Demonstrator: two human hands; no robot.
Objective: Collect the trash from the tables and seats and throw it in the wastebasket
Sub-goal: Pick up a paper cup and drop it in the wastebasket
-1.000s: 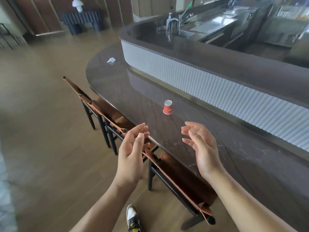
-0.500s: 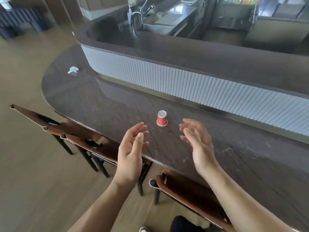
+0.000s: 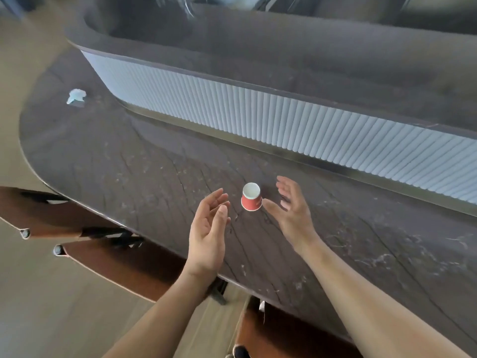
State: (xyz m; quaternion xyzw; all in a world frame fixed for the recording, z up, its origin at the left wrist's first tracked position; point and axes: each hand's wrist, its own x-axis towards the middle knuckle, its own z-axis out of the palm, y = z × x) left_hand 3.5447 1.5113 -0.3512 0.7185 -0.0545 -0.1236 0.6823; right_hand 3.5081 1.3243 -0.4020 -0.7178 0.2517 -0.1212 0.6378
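A small red paper cup [image 3: 251,197] stands upside down on the dark stone counter [image 3: 144,171], white base up. My right hand [image 3: 290,210] is just to its right, fingers spread and relaxed, thumb tip close to the cup's side. My left hand [image 3: 210,228] hovers a short way left of the cup, palm turned inward, fingers straight, holding nothing. A crumpled white tissue [image 3: 76,96] lies far off at the counter's left end.
A ribbed white panel [image 3: 284,120] rises behind the counter to a higher dark ledge. Brown leather chair backs [image 3: 108,257] are tucked under the counter's near edge on the left. Another seat [image 3: 278,334] is below me. No wastebasket is in view.
I have come closer to the counter and the view has tilted down. Both hands have moved forward; the right hand now flanks the cup, and the left is nearer to it.
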